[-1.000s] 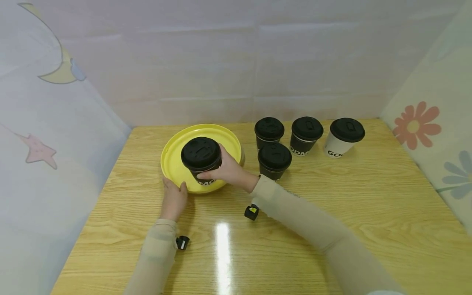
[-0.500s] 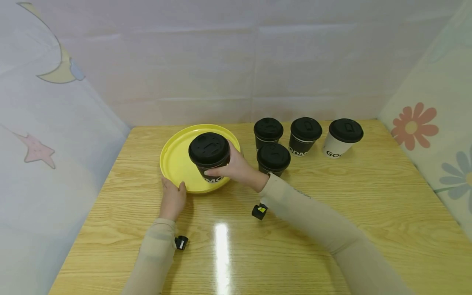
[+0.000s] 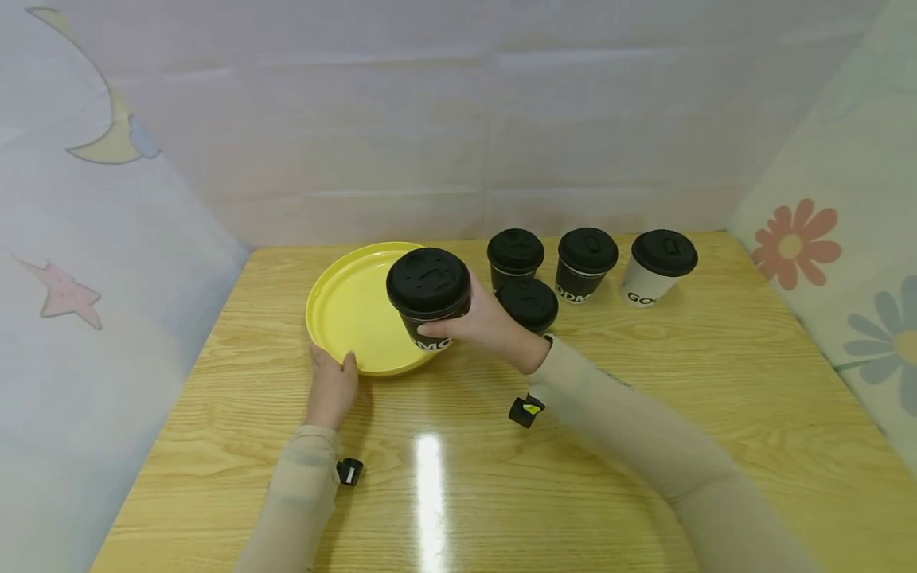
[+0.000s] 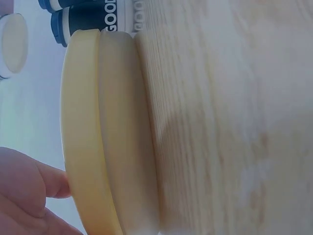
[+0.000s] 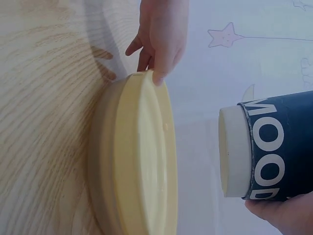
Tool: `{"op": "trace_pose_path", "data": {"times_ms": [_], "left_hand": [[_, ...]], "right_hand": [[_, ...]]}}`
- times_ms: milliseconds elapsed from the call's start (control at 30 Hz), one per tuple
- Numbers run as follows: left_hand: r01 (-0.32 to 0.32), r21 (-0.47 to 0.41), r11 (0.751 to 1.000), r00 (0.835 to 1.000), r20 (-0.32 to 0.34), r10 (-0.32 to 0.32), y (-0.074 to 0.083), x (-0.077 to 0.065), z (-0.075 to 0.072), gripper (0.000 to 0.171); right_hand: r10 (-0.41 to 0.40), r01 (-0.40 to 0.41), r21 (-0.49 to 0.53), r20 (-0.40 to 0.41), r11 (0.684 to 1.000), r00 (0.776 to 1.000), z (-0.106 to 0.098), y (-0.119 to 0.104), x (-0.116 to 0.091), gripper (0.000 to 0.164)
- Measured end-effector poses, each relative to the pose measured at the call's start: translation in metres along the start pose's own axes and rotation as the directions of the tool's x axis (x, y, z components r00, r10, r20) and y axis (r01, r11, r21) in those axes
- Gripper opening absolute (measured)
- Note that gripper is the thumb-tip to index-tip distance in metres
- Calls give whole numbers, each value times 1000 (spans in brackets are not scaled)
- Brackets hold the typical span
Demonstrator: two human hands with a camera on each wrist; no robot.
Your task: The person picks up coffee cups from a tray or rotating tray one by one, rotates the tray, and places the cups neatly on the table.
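Note:
In the head view my right hand (image 3: 494, 325) grips a black paper coffee cup (image 3: 428, 298) with a black lid and white lettering. The cup is raised over the right side of a round yellow tray (image 3: 365, 362). Its pale bottom end shows in the right wrist view, apart from the tray, with a hand's thumb along the cup's dark sleeve (image 5: 293, 147). At the tray's front left edge is my left hand (image 3: 333, 386), thumb and fingers spread and touching the rim (image 4: 80, 127).
Behind and right of the cup stand three black lidded cups, one front cup (image 3: 528, 302) partly hidden by my right hand, plus a white one (image 3: 645, 282). They are on the wooden table (image 3: 573, 477). A pale curtain (image 3: 358, 119) rises at the back.
My right hand has carried the cup rightward and slightly upward, from over the tray's middle to its right side. The left hand stays at the tray's edge.

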State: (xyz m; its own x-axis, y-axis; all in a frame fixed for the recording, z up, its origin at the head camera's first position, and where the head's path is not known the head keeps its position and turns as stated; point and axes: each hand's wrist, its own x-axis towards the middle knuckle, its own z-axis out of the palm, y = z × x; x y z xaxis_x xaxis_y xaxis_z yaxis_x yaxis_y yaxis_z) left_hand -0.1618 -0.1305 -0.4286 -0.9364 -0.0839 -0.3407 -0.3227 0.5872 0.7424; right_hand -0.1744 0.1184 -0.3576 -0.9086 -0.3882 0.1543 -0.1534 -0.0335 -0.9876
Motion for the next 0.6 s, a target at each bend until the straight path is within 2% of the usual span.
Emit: {"op": "trace_pose_path", "data": {"times_ms": [233,467,600], "left_hand": [[17,-11,1000,1000,3,-17,2,-2,-2,80],[16,1,1000,999,28,-16,4,-6,-3,82],[-11,34,999,1000,19,11,3,-8,-3,82]], "right_hand": [[-16,16,8,-45,1000,999,-13,-11,-12,83],[-25,26,10,-87,1000,996,-31,-22,-27,102],[-20,16,-31,-139,999,990,-40,-29,-39,102]]}}
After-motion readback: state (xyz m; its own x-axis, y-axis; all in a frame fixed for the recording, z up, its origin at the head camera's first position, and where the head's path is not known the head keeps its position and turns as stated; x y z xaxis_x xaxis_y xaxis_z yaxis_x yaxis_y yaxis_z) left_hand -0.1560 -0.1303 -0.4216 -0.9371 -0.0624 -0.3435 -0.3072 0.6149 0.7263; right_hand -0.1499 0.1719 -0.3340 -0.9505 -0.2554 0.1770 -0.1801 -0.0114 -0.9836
